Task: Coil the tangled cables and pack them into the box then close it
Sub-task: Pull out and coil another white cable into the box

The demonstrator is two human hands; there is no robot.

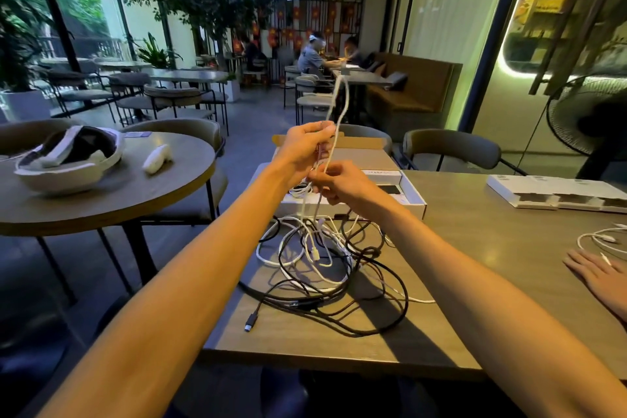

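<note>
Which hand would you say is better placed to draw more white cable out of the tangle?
Probably the right hand: it pinches the white cable lower, nearer the tangle, while the left hand grips it higher up.

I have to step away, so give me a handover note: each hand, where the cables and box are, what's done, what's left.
The left hand grips a white cable, raised above the table; the right hand pinches the same cable just below.
The tangle of black and white cables lies on the table, in front of the open box.
Done: box open; one cable in hand.
Left: untangle and coil the cables, pack them, close the box.
</note>
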